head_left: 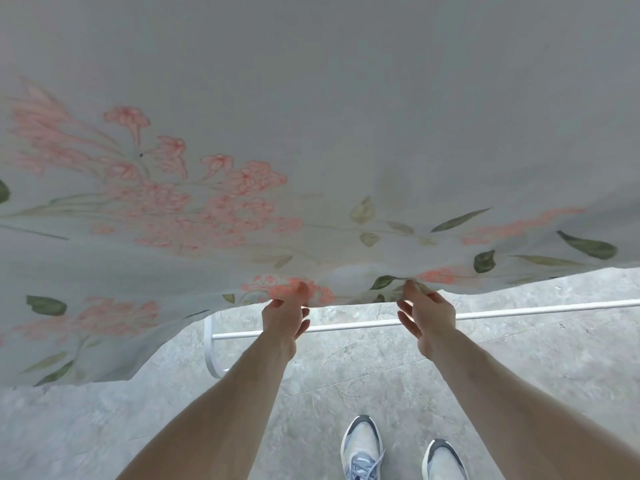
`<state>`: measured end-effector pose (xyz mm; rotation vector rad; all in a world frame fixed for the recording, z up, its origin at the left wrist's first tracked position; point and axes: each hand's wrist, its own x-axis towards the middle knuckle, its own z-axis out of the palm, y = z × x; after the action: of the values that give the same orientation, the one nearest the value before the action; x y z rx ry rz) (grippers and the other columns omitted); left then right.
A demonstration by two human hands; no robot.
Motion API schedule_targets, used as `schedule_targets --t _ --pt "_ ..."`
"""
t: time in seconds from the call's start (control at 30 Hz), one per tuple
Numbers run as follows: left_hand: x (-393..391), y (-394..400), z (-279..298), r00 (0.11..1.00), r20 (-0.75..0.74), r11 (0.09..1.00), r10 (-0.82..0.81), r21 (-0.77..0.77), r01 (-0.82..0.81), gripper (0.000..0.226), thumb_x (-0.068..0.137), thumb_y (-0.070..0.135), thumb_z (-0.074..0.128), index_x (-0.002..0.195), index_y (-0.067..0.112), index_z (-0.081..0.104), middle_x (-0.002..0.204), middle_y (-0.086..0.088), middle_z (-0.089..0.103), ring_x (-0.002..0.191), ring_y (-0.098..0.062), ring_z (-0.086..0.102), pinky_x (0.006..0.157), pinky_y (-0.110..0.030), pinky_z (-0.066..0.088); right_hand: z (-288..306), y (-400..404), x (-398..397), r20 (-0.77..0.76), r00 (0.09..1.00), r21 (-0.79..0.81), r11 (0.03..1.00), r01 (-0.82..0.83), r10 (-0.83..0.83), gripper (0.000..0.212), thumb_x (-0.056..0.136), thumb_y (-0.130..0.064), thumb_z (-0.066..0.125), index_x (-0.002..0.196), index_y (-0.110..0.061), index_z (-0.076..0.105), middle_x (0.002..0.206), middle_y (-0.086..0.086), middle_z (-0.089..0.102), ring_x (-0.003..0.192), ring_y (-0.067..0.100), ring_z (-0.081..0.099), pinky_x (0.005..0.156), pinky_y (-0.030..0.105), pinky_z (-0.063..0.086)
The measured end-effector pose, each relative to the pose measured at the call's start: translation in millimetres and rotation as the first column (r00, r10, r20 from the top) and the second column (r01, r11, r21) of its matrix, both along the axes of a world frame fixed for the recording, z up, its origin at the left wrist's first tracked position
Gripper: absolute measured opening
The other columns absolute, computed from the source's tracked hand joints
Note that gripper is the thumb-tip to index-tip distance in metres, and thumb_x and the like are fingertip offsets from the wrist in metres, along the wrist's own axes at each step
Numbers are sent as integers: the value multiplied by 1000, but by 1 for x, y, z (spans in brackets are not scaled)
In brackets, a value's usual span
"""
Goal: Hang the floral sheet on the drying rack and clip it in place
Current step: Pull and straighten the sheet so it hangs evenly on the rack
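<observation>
The floral sheet (311, 140), pale grey with pink flowers and green leaves, billows wide in front of me and fills the upper two thirds of the head view. My left hand (285, 315) pinches its near edge between thumb and fingers. My right hand (427, 315) pinches the same edge a little to the right, other fingers spread. Below both hands runs a white bar of the drying rack (502, 312), with a curved white end piece (209, 348) at the left. The sheet hides the rest of the rack. No clips are in sight.
Grey stone-look floor (381, 375) lies underneath. My two pale blue shoes (362, 448) stand at the bottom edge, close to the rack's bar.
</observation>
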<state>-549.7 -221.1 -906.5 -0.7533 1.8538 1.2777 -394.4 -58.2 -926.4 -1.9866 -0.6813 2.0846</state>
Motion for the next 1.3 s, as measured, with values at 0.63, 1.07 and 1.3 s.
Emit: schedule_targets --t 0.63,1.07,1.3 --pt "64 -32 72 -181 281 -311 -942 -536 785 23 88 47 64 100 30 57 114 8 65 109 -17 62 91 -32 49 61 -41 133 438 595 134 606 -784 674 38 96 -44 66 124 -27 47 113 -10 63 97 16 67 88 39 56" --pt "209 120 162 -287 1 -239 -958 -558 795 12 90 34 60 100 28 59 103 10 60 95 -17 55 78 -29 41 158 35 310 562 647 216 663 -717 516 42 100 -38 61 136 -24 45 126 -5 60 105 13 55 89 32 42" --pt "297 188 197 -332 -71 -241 -940 -552 799 21 93 37 61 111 26 60 114 9 60 103 -16 60 87 -29 47 200 98 377 519 715 290 691 -662 468 44 101 -39 60 140 -25 44 122 -10 56 104 12 57 87 30 43"
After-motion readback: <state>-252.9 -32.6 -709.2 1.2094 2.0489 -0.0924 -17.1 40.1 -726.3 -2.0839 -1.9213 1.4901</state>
